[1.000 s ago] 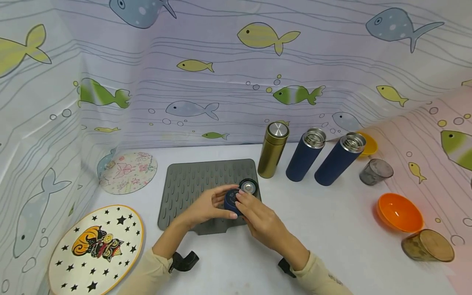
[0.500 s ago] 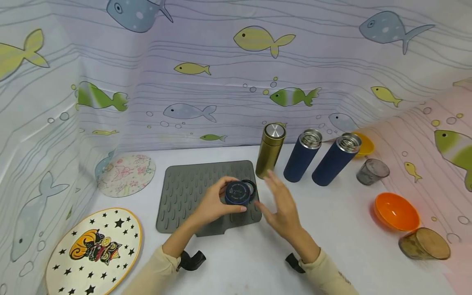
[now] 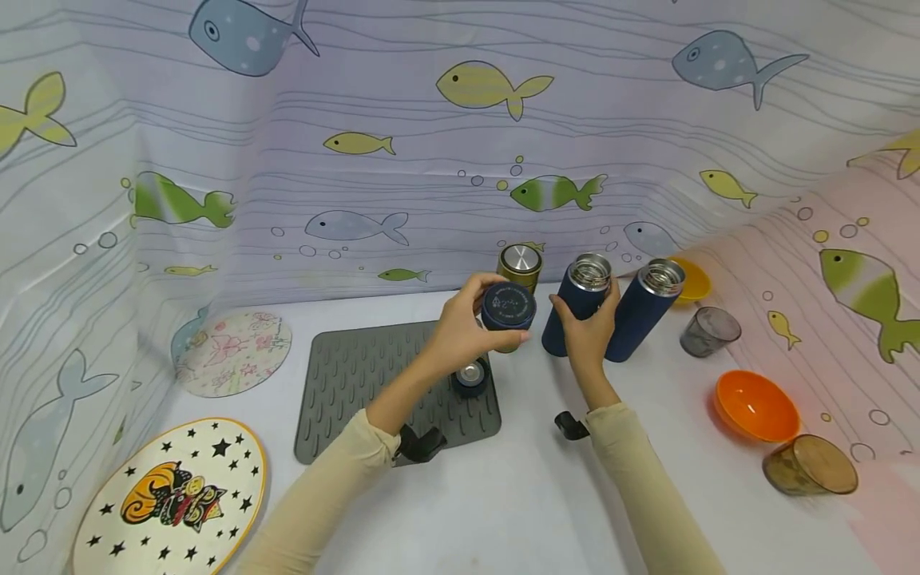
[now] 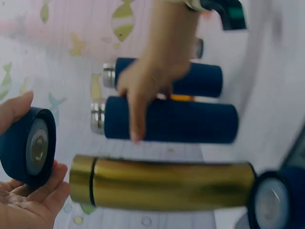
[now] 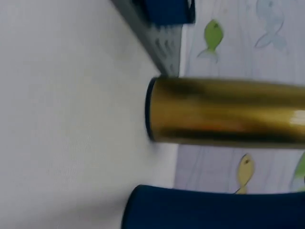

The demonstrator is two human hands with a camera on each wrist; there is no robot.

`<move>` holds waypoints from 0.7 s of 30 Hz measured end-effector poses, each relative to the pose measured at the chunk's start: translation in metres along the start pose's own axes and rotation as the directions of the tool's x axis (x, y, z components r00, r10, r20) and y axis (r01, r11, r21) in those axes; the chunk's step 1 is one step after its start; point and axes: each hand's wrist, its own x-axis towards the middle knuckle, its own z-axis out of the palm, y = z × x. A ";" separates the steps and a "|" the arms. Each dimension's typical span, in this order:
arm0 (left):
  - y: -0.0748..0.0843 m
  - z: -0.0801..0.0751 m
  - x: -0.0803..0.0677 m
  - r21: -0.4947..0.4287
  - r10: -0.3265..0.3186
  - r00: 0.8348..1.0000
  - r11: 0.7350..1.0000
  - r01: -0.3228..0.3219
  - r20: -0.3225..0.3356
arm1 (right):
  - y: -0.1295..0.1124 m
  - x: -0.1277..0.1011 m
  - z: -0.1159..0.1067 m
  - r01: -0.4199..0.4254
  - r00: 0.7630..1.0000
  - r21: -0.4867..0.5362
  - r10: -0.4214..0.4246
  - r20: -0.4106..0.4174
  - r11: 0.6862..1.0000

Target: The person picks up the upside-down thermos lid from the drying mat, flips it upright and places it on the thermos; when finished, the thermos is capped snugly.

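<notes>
A white table (image 3: 503,495) carries a grey ridged rubber mat (image 3: 359,375), a round star-patterned plate (image 3: 172,495) and a round floral plate (image 3: 233,351) at the left. Toward the back stand a gold metal flask (image 3: 519,267) and two navy flasks (image 3: 575,307) (image 3: 643,307). At the right sit an orange bowl (image 3: 756,406), a yellow bowl (image 3: 692,281), a grey tumbler (image 3: 707,331) and an amber tumbler (image 3: 810,465).

A star-patterned round plate (image 3: 172,499) lies at lower left, a floral round mat (image 3: 233,353) above it. At right sit an orange bowl (image 3: 756,406), a brownish cup (image 3: 810,465) on its side, a grey cup (image 3: 708,331) and a yellow bowl (image 3: 693,279).
</notes>
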 end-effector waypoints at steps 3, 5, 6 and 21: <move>0.006 0.010 0.013 -0.021 0.030 0.999 0.999 -0.030 -0.012 | 0.005 0.005 0.001 0.005 1.000 -0.010 -0.005 0.014 1.000; 0.009 0.016 0.018 -0.038 0.049 0.999 0.998 -0.050 -0.018 | 0.004 0.002 -0.001 0.004 1.000 -0.012 -0.003 0.012 1.000; 0.011 0.019 0.020 -0.046 0.061 0.998 0.997 -0.062 -0.021 | 0.002 0.000 -0.003 0.006 1.000 -0.007 -0.006 0.010 1.000; 0.009 0.065 0.041 -0.010 0.039 0.999 0.999 -0.039 0.020 | -0.021 -0.067 -0.021 0.015 0.994 0.049 -0.020 0.112 0.999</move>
